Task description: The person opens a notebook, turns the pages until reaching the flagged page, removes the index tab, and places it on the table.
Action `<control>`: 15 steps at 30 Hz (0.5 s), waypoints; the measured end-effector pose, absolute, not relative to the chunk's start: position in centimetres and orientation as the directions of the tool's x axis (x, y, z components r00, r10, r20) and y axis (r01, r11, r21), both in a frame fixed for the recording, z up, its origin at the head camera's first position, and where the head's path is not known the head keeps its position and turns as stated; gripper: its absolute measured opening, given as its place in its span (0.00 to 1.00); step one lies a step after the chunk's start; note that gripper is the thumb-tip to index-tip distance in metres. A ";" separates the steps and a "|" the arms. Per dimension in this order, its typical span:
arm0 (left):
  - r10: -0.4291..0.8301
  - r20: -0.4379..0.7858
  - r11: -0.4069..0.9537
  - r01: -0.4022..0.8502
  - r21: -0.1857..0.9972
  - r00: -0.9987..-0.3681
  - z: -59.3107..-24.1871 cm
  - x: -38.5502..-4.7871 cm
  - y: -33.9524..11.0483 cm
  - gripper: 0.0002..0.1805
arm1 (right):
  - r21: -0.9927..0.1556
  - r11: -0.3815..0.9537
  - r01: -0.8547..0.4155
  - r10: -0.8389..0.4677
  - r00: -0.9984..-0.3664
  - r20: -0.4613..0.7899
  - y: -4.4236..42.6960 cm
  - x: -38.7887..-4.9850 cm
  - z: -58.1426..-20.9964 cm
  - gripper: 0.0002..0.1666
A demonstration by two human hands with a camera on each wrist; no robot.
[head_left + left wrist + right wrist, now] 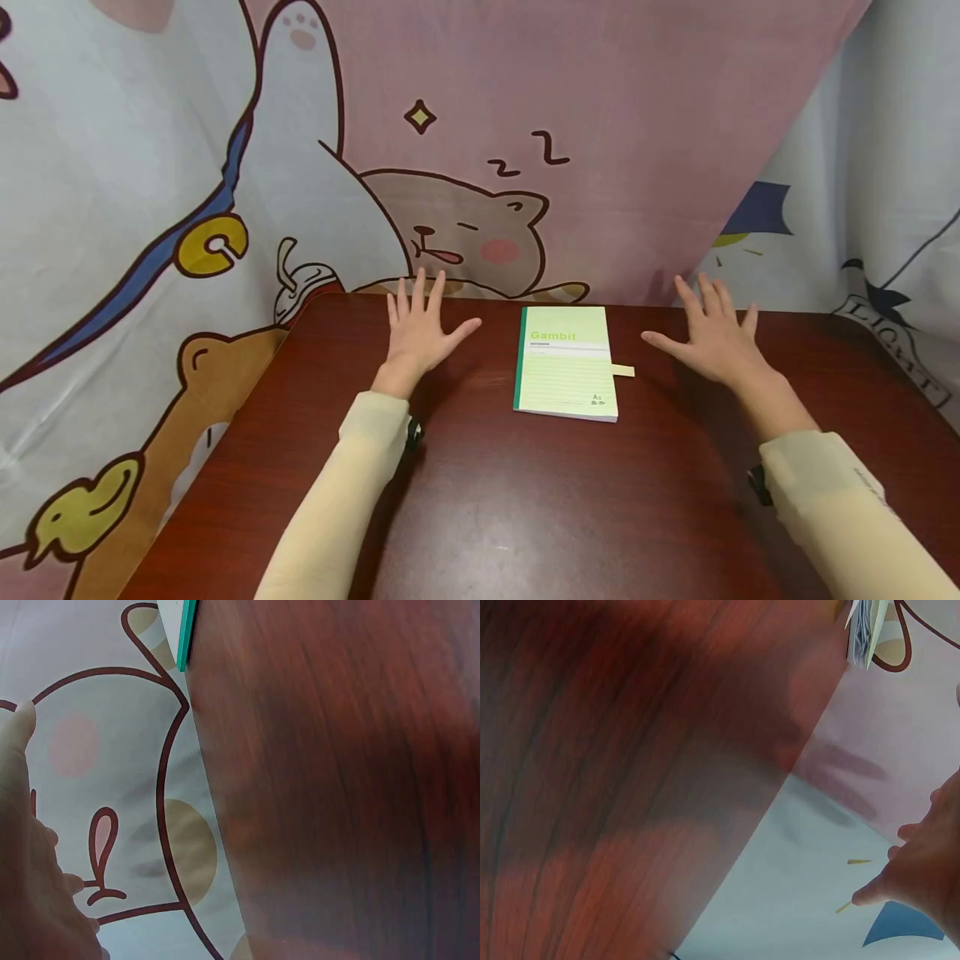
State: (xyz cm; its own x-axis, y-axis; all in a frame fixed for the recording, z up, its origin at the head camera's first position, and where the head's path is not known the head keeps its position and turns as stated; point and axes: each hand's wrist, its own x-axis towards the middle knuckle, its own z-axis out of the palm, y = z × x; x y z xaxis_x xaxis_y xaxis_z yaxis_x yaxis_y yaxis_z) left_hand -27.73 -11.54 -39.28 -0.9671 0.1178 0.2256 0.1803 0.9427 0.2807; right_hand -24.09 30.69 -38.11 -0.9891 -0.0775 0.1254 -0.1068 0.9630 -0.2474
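A pale green notebook [566,367] marked "Gambit" lies on the dark wooden table, with a green spine on its left and a small pale tab [623,371] sticking out on its right. To its left my left hand [420,337] is held with fingers spread, touching nothing. On the other side my right hand [716,337] is spread the same way, apart from the notebook. The left wrist view catches only the notebook's green-edged corner [184,637]. In the right wrist view the page edges [860,634] show at the top.
The reddish-brown table [495,508] reaches back to a hanging cloth [637,150] printed with cartoon animals. More cloth hangs along the left and right sides. Both forearms wear pale sleeves, with a dark device [414,433] by the left wrist.
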 end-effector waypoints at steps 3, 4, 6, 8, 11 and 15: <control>0.120 0.211 0.941 0.178 0.286 -0.970 -39.4 -27.5 -11.4 0.55 | -0.251 0.961 -0.117 -0.086 -0.988 0.132 30.4 -24.1 -38.3 0.64; 0.121 0.210 0.941 0.180 0.286 -0.970 -39.4 -27.5 -11.4 0.55 | -0.253 0.960 -0.122 -0.091 -0.987 0.133 30.3 -24.1 -38.4 0.64; 0.126 0.203 0.940 0.182 0.288 -0.971 -39.5 -27.4 -11.3 0.54 | -0.254 0.958 -0.132 -0.100 -0.986 0.135 30.1 -24.1 -38.6 0.64; 0.129 0.199 0.940 0.183 0.286 -0.972 -39.5 -27.2 -11.3 0.54 | -0.253 0.957 -0.140 -0.108 -0.985 0.136 29.9 -24.1 -38.7 0.64; 0.134 0.189 0.939 0.185 0.290 -0.973 -39.5 -27.0 -11.2 0.54 | -0.254 0.956 -0.150 -0.119 -0.984 0.132 29.5 -24.2 -39.0 0.64; 0.145 0.171 0.938 0.190 0.289 -0.975 -39.7 -26.8 -11.1 0.54 | -0.272 0.948 -0.166 -0.133 -0.982 0.133 29.0 -24.2 -39.3 0.63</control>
